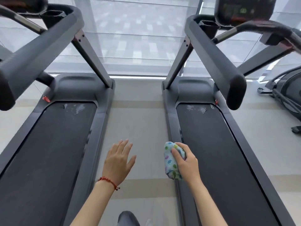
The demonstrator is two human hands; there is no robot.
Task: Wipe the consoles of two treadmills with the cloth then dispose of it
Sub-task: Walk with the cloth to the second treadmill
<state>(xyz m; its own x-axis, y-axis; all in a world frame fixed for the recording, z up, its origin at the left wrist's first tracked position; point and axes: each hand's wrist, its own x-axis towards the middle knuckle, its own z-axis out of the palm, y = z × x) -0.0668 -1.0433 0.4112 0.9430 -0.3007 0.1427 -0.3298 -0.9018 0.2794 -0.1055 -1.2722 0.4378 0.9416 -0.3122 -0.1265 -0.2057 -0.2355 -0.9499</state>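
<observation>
I stand in the aisle between two grey treadmills. My right hand [185, 162] is closed around a bunched white cloth with coloured spots [170, 160], held low over the inner rail of the right treadmill [216, 144]. My left hand [118, 160] hovers flat over the floor with fingers spread, holding nothing; a red bracelet is on its wrist. The right treadmill's dark console [244, 9] shows at the top right, well above and ahead of the cloth. Only the lower edge of the left treadmill's console [22, 4] shows at the top left, above the left treadmill [48, 144].
Padded handrails [216, 62] stick out toward me from both machines at chest height. Another exercise machine [286, 95] stands at the right edge. A window wall with a blind [138, 38] closes the far end. Pale floor [138, 119] runs between the treadmills.
</observation>
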